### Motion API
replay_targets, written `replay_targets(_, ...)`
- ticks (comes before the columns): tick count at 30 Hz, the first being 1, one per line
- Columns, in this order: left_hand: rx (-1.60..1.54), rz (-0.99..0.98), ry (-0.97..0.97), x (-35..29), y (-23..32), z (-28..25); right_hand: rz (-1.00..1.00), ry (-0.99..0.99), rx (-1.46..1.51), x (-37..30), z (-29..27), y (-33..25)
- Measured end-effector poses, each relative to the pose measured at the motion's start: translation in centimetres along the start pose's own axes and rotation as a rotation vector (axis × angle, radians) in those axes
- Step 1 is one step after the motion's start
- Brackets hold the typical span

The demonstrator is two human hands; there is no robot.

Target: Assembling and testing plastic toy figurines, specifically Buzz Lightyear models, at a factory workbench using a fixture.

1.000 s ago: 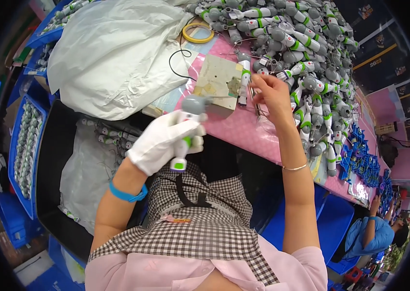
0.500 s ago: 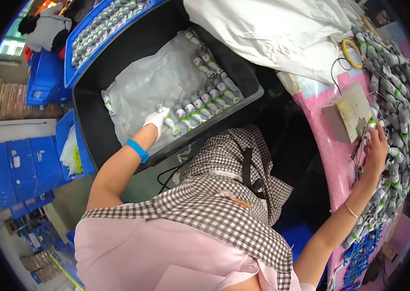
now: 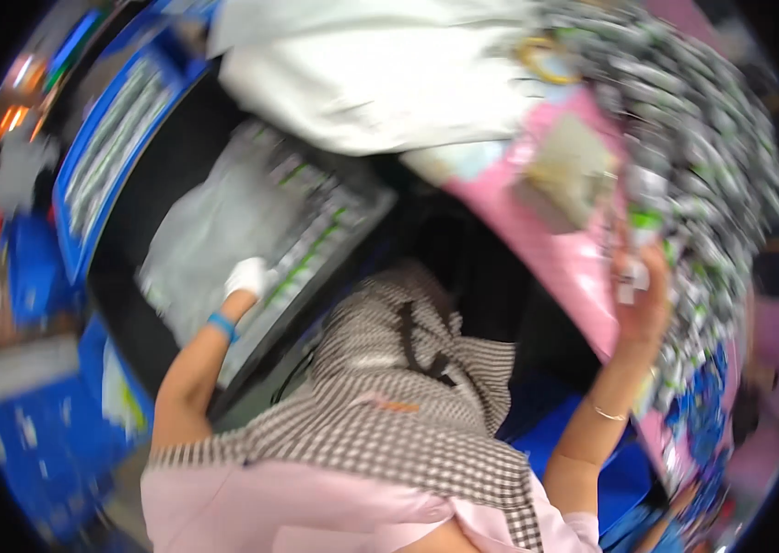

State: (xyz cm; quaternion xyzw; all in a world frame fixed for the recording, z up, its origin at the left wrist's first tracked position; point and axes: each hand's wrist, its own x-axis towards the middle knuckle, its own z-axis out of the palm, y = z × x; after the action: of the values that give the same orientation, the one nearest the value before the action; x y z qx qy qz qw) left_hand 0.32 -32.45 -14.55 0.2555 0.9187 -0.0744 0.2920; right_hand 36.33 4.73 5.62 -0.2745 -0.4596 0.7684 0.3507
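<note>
My left hand [image 3: 246, 276], in a white glove, is over the sheet in the black bin [image 3: 113, 286], at the near end of a row of bottle-shaped pieces [image 3: 308, 256], grey and white with green bands. Motion blurs its fingers, so I cannot tell whether it grips a piece. My bare right hand [image 3: 643, 300] is raised at the pink-covered table, fingers closed round a grey, white and green bottle-shaped piece [image 3: 645, 221]. A small white tab shows at its fingers. Beside it lies a large heap of similar pieces [image 3: 707, 175].
A beige box [image 3: 569, 175] stands on the pink table cover [image 3: 500, 217], left of my right hand. White cloth [image 3: 380, 74] drapes beyond the bin. A yellow ring [image 3: 546, 60] lies near the heap. Blue crates [image 3: 39, 424] stand at the left; blue parts [image 3: 702, 405] lie nearer me.
The whole view has swung and blurred, shifting bin and table leftward in the picture. My left hand remains at the row's end; my right hand now holds a piece up beside the heap.
</note>
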Motion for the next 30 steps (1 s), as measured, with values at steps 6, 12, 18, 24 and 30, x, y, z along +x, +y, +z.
replay_targets(6,-1.329,0.858,-0.354,-10.6,23.8,-17.0,-0.065,-0.127,-0.019,-1.6,6.5,2.4)
replay_targets(12,-1.978,1.014,-0.816,-11.3,32.8,-16.9,0.077,-0.192,0.273,-4.0,4.4,4.1)
replay_targets(18,-2.076,0.87,-1.118,-13.0,33.9,-16.6,-0.071,-0.299,0.426,-4.6,3.2,5.0)
replay_targets(24,-1.946,0.781,-1.282,-13.1,33.7,-17.2,-0.491,-0.291,-0.721,-4.0,2.9,3.5)
replay_targets(30,-1.581,0.84,-0.87,-14.2,32.5,-15.7,0.051,-0.017,-0.197,-1.8,1.2,0.4)
